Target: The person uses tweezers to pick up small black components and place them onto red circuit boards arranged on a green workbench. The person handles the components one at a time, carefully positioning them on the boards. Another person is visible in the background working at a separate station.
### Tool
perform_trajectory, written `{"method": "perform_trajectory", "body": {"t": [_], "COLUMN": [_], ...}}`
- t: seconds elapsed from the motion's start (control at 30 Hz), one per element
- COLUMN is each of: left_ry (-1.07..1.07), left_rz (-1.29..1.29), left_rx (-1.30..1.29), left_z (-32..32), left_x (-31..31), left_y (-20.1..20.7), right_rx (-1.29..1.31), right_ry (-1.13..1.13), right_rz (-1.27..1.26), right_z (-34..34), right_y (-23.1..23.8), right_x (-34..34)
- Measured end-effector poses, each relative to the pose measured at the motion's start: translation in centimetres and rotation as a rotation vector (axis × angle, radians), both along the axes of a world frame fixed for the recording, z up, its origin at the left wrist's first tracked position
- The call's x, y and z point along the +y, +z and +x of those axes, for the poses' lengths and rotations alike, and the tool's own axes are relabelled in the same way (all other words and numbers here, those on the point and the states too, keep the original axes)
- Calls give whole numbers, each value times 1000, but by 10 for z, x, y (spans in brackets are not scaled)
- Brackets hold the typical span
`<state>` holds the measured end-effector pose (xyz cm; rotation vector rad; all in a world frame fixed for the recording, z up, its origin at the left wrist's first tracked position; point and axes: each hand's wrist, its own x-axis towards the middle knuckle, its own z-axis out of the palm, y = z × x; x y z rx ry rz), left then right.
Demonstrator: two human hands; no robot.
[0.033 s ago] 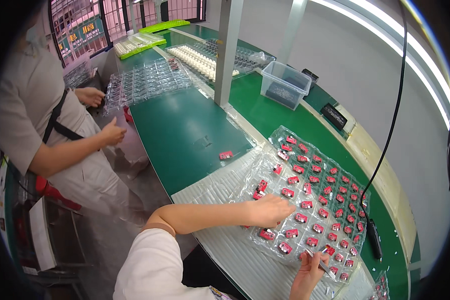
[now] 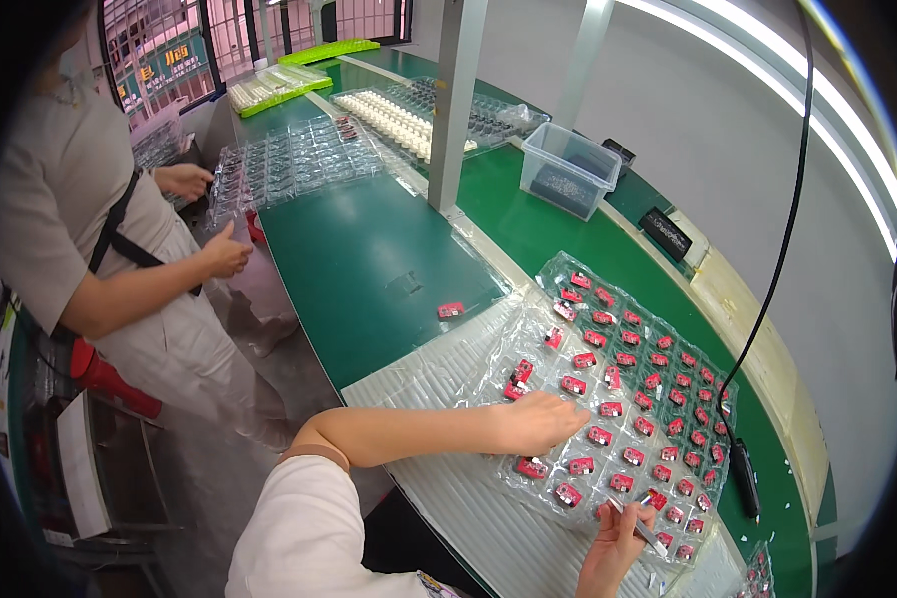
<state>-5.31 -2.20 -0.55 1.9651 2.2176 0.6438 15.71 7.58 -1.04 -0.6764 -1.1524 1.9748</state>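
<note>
A clear plastic tray (image 2: 608, 289) with many small pockets holds small red circuit boards (image 2: 611, 409). My left hand (image 2: 540, 423) lies over the tray's near left part, its back up and its fingers curled down and closed; whatever they grip is hidden. In front of the tray's near edge, my right hand (image 2: 616, 550) is closed around silver tweezers (image 2: 652, 541). Just above those fingers is a red board with a gold-coloured part (image 2: 655, 498); I cannot tell whether the tweezers touch it.
One red board (image 2: 450, 311) lies alone on the green mat (image 2: 369, 259). A clear bin (image 2: 568, 171) stands behind, near a grey post (image 2: 452, 110). A black cable (image 2: 793, 199) hangs at right. A co-worker (image 2: 120, 229) stands at left beside another clear tray (image 2: 299, 164).
The co-worker's body and near forearm have shifted slightly to the right. My own hands, the tweezers and the tray look unmoved.
</note>
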Motion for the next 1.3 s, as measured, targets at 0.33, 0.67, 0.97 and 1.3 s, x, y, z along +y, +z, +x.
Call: {"method": "perform_trajectory", "body": {"t": [0.33,0.67,0.97,1.3], "left_ry": [-47,-47,-89,-159], "left_rz": [-99,321,295,446], "left_rx": [136,-543,-1008,-1022], "left_z": [13,17,36,55], "left_x": [-5,7,18,23], "left_y": [12,20,17,13], "right_rx": [-14,0,80,241], "right_ry": [11,-1,-16,40], "right_rz": [0,12,49,238], "right_z": [0,-2,-3,5], "right_y": [2,3,4,8], "right_x": [0,-5,4,7]}}
